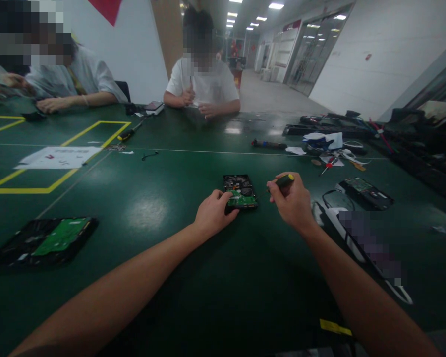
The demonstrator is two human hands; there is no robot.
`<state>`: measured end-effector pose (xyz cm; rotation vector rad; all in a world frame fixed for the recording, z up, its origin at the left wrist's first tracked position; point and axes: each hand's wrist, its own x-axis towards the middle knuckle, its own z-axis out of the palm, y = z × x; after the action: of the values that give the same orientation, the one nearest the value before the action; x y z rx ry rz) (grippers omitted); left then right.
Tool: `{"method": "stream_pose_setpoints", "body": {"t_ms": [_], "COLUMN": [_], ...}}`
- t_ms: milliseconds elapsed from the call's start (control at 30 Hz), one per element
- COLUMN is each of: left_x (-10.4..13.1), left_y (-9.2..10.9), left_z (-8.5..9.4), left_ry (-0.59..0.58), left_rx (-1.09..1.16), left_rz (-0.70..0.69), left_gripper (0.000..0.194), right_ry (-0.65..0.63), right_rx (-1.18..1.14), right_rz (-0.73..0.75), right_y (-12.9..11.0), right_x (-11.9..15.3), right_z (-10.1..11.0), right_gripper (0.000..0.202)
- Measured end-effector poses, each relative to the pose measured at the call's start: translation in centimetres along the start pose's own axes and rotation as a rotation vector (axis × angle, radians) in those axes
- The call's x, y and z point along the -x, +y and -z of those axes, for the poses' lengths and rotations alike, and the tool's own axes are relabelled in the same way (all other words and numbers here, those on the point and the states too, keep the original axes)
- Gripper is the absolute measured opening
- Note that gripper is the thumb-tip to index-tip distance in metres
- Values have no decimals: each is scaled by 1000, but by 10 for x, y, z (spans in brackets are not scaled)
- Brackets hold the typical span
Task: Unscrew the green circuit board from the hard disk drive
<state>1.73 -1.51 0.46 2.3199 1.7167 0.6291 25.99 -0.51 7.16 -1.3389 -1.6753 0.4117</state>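
On the green table (163, 277) in front of me lies a hard drive (237, 182), its black casing partly covered by a green circuit board (244, 200). My left hand (216, 212) grips the near left edge of this drive, thumb at the front and fingers over the board. A screwdriver (284, 181) with a black and yellow handle is held in my right hand (293, 203), just right of the drive. Its thin shaft points left towards the board's right end; whether the tip touches is too small to tell.
Another hard drive (61, 237) lies at the left and one more (366, 192) at the right, beside a white-edged device with a cable. Across the table sit two people. A second screwdriver (131, 131), paper sheets (55, 157), and tangled cables (330, 119) lie farther off.
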Motion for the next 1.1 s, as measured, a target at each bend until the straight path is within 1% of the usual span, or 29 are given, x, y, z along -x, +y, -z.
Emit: {"method": "stream_pose_setpoints", "body": {"t_ms": [167, 233, 300, 333, 467, 533, 600, 733, 833, 900, 967, 1100], "left_x": [0, 0, 1, 1, 1, 1, 1, 1, 1, 1, 1, 0], "left_y": [-1, -1, -1, -1, -3, -4, -4, -3, -3, -3, -3, -6], "left_z": [0, 0, -1, -1, -4, -5, -5, -5, -5, -4, -5, -8], "left_ry": [3, 15, 22, 24, 40, 47, 51, 70, 90, 110, 137, 166], "left_rx": [-2, -7, -5, -2, -4, -12, -9, 17, 24, 8, -26, -78], "left_rz": [-9, -16, -23, -25, -36, -40, -39, -45, -58, -72, -88, -108], "left_gripper": [53, 52, 52, 52, 52, 53, 54, 54, 52, 50, 50, 53], "right_ry": [-8, -8, -8, -7, -10, -18, -14, 59, 177, 212, 193, 45], "right_rx": [18, 13, 39, 75, 240, 260, 222, 43, 53, 81, 80, -80], "right_rz": [11, 44, 98, 131, 280, 343, 371, 351, 371, 385, 387, 333], "right_y": [-1, 0, 1, 1, 1, 0, 1, 9, 16, 19, 21, 23], "right_x": [0, 0, -1, -1, -6, -9, -12, -12, -8, -5, -4, -3], "right_z": [-1, -2, -3, -4, -5, -6, -9, -17, -20, -20, -20, -20], "right_gripper": [35, 45, 56, 59, 49, 49, 53, 58, 50, 48, 48, 59]}}
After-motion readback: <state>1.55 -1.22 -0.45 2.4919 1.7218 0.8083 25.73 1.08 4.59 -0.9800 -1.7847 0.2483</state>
